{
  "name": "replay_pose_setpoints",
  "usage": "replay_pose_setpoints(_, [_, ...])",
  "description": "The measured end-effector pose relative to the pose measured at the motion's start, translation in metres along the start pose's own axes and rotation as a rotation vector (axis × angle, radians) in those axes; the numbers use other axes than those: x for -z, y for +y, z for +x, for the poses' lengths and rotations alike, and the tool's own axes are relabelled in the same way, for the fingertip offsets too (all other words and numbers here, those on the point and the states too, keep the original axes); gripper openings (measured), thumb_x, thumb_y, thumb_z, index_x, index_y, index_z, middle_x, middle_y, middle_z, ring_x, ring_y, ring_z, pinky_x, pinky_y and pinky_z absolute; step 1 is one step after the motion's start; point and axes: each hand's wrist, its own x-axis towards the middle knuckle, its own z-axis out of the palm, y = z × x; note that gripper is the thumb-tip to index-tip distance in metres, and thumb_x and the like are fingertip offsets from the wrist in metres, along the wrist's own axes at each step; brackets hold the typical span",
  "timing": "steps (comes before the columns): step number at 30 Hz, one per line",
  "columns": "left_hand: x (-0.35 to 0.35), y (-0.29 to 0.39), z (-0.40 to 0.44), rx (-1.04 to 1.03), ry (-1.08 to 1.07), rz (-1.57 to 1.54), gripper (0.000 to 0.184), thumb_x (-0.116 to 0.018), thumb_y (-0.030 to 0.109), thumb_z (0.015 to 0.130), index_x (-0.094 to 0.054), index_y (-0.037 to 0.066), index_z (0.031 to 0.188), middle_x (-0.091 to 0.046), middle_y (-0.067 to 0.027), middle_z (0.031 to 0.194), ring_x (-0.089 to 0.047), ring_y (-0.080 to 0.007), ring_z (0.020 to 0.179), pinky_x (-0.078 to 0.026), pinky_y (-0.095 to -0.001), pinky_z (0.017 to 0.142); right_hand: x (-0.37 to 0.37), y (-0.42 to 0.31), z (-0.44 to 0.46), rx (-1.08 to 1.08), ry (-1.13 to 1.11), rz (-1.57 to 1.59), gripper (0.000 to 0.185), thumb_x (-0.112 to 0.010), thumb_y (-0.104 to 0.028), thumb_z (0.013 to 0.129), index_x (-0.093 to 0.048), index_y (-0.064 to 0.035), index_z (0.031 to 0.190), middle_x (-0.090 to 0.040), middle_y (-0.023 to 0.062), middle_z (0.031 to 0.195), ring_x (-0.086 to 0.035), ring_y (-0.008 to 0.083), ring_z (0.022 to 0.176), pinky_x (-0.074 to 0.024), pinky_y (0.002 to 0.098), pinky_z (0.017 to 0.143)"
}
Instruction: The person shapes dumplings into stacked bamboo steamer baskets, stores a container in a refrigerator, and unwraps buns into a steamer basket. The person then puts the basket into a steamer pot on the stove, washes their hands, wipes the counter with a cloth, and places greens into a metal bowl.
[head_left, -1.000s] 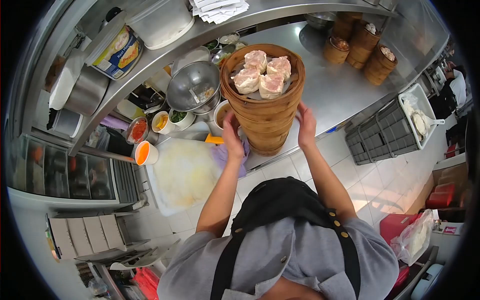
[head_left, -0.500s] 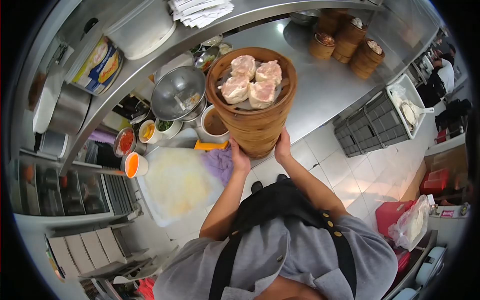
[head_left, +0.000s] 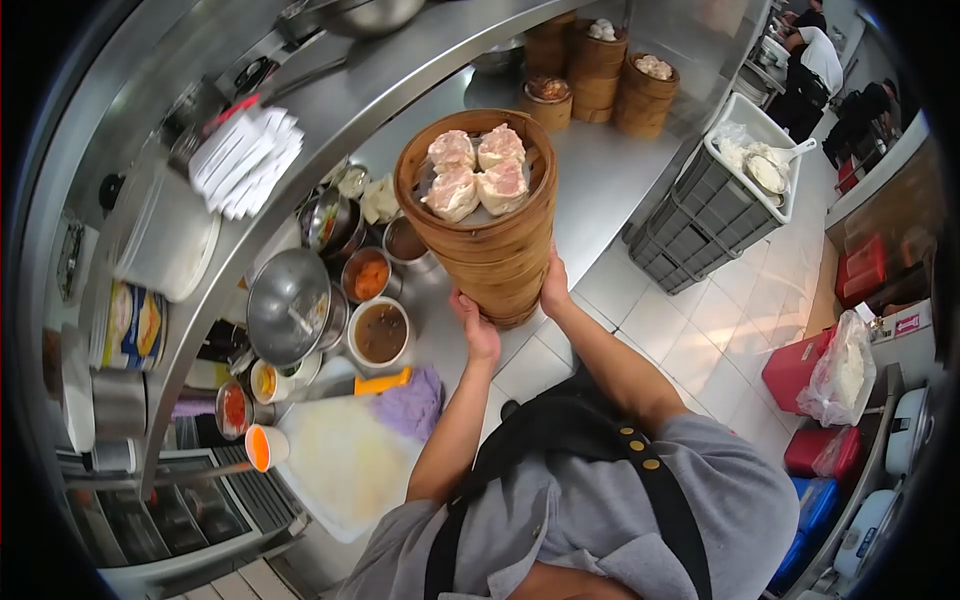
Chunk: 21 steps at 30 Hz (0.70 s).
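Observation:
A tall stack of bamboo steamers (head_left: 490, 265) is held up before me, tilted slightly. Several pale dumplings (head_left: 476, 172) sit in its top tier. My left hand (head_left: 474, 325) grips the lower left side of the stack, its fingers partly hidden behind it. On the lower right side, my right hand (head_left: 553, 285) is closed around the stack. To the left below lie a white cutting board (head_left: 345, 460), a purple cloth (head_left: 410, 402) and a yellow handle (head_left: 383, 381). A bowl of brown liquid (head_left: 379, 333) stands close to my left hand.
More steamer stacks (head_left: 597, 80) stand at the counter's far end. A grey crate (head_left: 685, 235) under a white tub (head_left: 757, 150) is on the tiled floor to the right. A metal shelf (head_left: 400, 75) runs overhead at left. Other people (head_left: 815, 65) are at the far right.
My view has turned to the right and tilted. The far steamer stacks and the crate appear further left. Both hands still hold the steamer stack.

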Motion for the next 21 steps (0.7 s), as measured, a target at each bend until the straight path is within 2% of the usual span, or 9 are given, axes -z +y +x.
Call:
replay_pose_setpoints(2, [-0.023, -0.026, 0.027, -0.012, -0.049, 0.029, 0.057, -0.041, 0.046, 0.095, -0.027, 0.011, 0.138, -0.033, -0.004, 0.139, -0.025, -0.0198, 0.132, -0.016, -0.0367, 0.109, 0.02, -0.016, 0.027, 0.074, 0.14, 0.009, 0.058, -0.029, -0.048, 0.098, -0.055, -0.0003, 0.117, -0.059, 0.0086, 0.115, -0.052, 0.0173, 0.105, -0.0391, 0.0317, 0.094])
replay_pose_setpoints(5, [-0.061, -0.068, 0.075, -0.024, -0.089, 0.037, 0.058, -0.04, 0.045, 0.095, -0.026, 0.009, 0.139, -0.032, -0.0049, 0.14, -0.025, -0.0193, 0.132, -0.015, -0.0361, 0.11, 0.052, -0.05, 0.071, 0.096, 0.165, 0.03, 0.059, -0.029, -0.049, 0.097, -0.056, -0.0004, 0.117, -0.059, 0.0092, 0.115, -0.053, 0.0181, 0.105, -0.0392, 0.0323, 0.094])
replay_pose_setpoints(6, [-0.078, -0.081, 0.092, 0.012, -0.13, 0.0, 0.06, -0.04, 0.046, 0.095, -0.025, 0.009, 0.14, -0.03, -0.0047, 0.142, -0.024, -0.019, 0.133, -0.015, -0.0358, 0.11, 0.07, -0.06, 0.09, 0.068, 0.121, 0.011, 0.062, -0.028, -0.05, 0.098, -0.042, -0.0009, 0.133, -0.048, 0.0093, 0.133, -0.045, 0.0207, 0.121, -0.0337, 0.032, 0.102])
replay_pose_setpoints(11, [-0.168, -0.14, 0.163, 0.098, -0.202, -0.008, 0.064, -0.039, 0.049, 0.094, -0.023, 0.009, 0.143, -0.026, -0.0038, 0.145, -0.021, -0.0184, 0.135, -0.014, -0.0352, 0.111, 0.143, -0.113, 0.191, 0.051, 0.142, 0.062, 0.063, -0.028, -0.051, 0.097, -0.045, 0.0004, 0.13, -0.051, 0.0106, 0.13, -0.047, 0.0214, 0.119, -0.0347, 0.0326, 0.101])
replay_pose_setpoints(13, [-0.192, -0.173, 0.191, 0.148, -0.202, 0.062, 0.074, -0.039, 0.057, 0.092, -0.019, 0.009, 0.145, -0.021, -0.0047, 0.15, -0.018, -0.0212, 0.137, -0.012, -0.0386, 0.112, 0.17, -0.134, 0.223, 0.035, 0.142, 0.062, 0.064, -0.029, -0.052, 0.097, -0.046, 0.0008, 0.129, -0.051, 0.0109, 0.129, -0.047, 0.0216, 0.119, -0.0348, 0.0327, 0.101])
replay_pose_setpoints(16, [-0.225, -0.208, 0.224, 0.179, -0.183, 0.062, 0.076, -0.039, 0.06, 0.09, -0.02, 0.009, 0.144, -0.021, -0.005, 0.15, -0.018, -0.0215, 0.138, -0.013, -0.0392, 0.112, 0.194, -0.163, 0.262, 0.036, 0.173, 0.081, 0.064, -0.03, -0.052, 0.097, -0.047, 0.0014, 0.127, -0.053, 0.0113, 0.128, -0.048, 0.022, 0.118, -0.0352, 0.0323, 0.101])
replay_pose_setpoints(21, [-0.255, -0.238, 0.247, 0.192, -0.148, 0.012, 0.075, -0.04, 0.058, 0.09, -0.022, 0.01, 0.144, -0.021, -0.0048, 0.15, -0.018, -0.0225, 0.138, -0.015, -0.0409, 0.111, 0.221, -0.178, 0.294, 0.139, 0.21, 0.177, 0.055, -0.032, -0.044, 0.098, -0.05, 0.0019, 0.124, -0.054, 0.0099, 0.125, -0.05, 0.0208, 0.114, -0.0361, 0.0319, 0.098])
